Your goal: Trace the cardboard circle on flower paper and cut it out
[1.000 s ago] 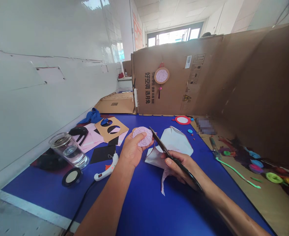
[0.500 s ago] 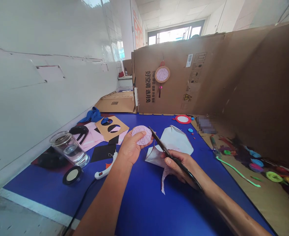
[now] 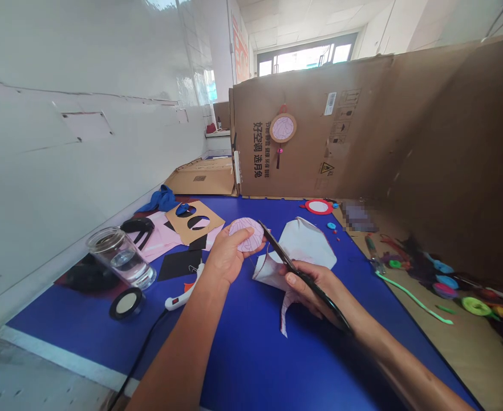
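My left hand [image 3: 226, 258] pinches a round piece of pale purple patterned fabric [image 3: 245, 238], thumb on top and fingers beneath. Black scissors [image 3: 279, 249] are gripped in my right hand [image 3: 315, 285], their tips at the right edge of the fabric circle. Whether the blades are parted is hard to tell. Under and beyond the scissors lies a larger white-backed fabric piece [image 3: 307, 242]. A narrow curled strip of patterned fabric [image 3: 284, 317] hangs or lies below my right hand.
A glass jar of water [image 3: 127, 260], its lid [image 3: 126, 303] and a white glue gun [image 3: 185, 294] are at left. Cardboard with round holes [image 3: 195, 221] lies behind. A red-rimmed disc [image 3: 319, 206] rests near the upright cardboard [image 3: 311, 114], where a round ornament [image 3: 283, 128] hangs. Craft bits lie right.
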